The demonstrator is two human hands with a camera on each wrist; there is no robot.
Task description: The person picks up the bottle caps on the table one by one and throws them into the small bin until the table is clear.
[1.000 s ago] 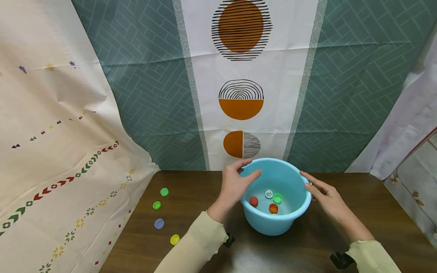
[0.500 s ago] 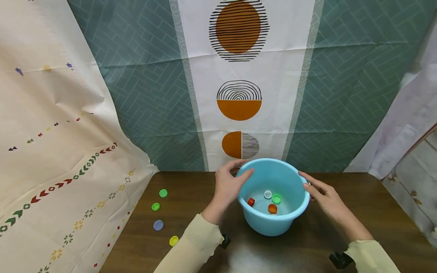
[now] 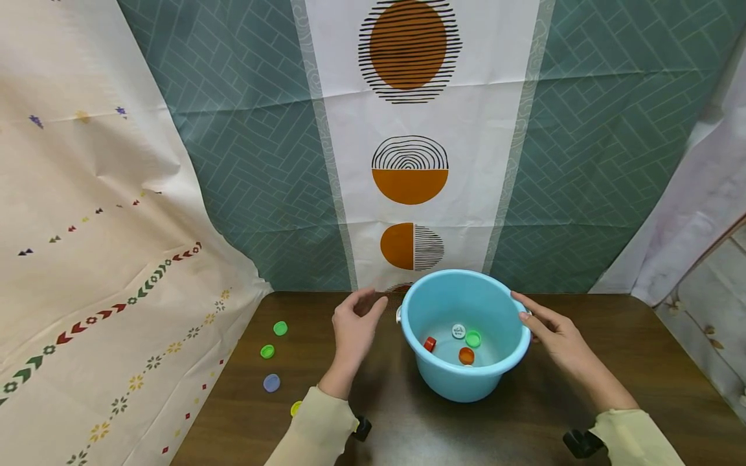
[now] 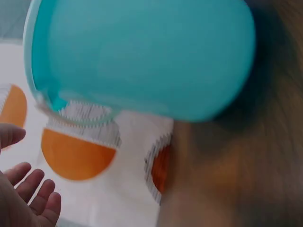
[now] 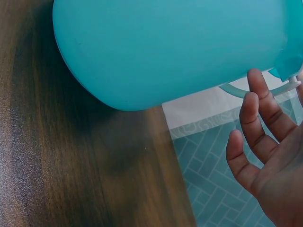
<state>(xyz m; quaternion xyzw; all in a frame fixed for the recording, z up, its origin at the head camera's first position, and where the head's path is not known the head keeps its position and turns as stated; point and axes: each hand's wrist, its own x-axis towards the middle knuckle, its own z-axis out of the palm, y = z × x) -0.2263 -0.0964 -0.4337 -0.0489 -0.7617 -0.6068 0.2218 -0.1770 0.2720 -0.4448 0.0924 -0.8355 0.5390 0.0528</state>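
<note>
A light blue bucket point(image 3: 466, 385) stands upright on the table, its mouth towards me in the head view. Inside lie a red bottle cap point(image 3: 429, 343) on its side, a white cap point(image 3: 458, 331), a green cap point(image 3: 473, 338) and an orange cap point(image 3: 466, 355). A white sliver shows at the near inner edge. To the left of the bucket, my left hand point(image 3: 352, 330) hovers apart from it, fingers loosely bent, nothing held. My right hand point(image 3: 556, 336) holds the bucket's right rim between thumb and forefinger; its other fingers point(image 5: 255, 127) curve loosely outside the wall.
On the table's left side lie two green caps point(image 3: 280, 328), a blue cap point(image 3: 271, 382) and a yellow cap point(image 3: 296, 408), partly behind my left sleeve. A patterned curtain point(image 3: 280, 162) hangs behind the wooden table point(image 3: 588, 369). The bucket's handle point(image 4: 90, 120) hangs at its far side.
My left hand has drawn away leftward from the bucket's rim. The red cap has tipped onto its side inside. My right hand has stayed at the rim.
</note>
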